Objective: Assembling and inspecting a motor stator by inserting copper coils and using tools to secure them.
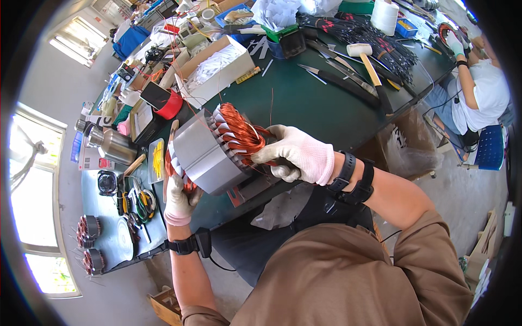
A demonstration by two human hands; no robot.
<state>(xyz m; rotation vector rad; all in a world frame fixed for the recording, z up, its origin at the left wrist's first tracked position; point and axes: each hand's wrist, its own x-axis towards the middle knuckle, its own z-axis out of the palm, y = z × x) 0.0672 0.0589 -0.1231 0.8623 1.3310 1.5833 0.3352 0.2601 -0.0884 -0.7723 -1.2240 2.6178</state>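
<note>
A large motor stator (202, 151) with a grey metal core lies on its side near the front edge of the green workbench. Copper windings (239, 127) bulge from its right end, with white insulating strips between the coils. My right hand (298, 155), in a white glove, grips the windings with thumb and fingers; some fingertips are hidden behind the wire. At the opposite end, my left hand (180, 202), gloved too, holds the stator low down beside more copper wire. Loose thin wires rise above the stator.
Behind the stator stands a carton of white strips (215, 68). A mallet (367, 65), knives and black sleeving (364, 46) lie at the back right. Metal flasks (117, 145), pliers and small stators (88, 228) are left. A co-worker (478, 92) sits far right.
</note>
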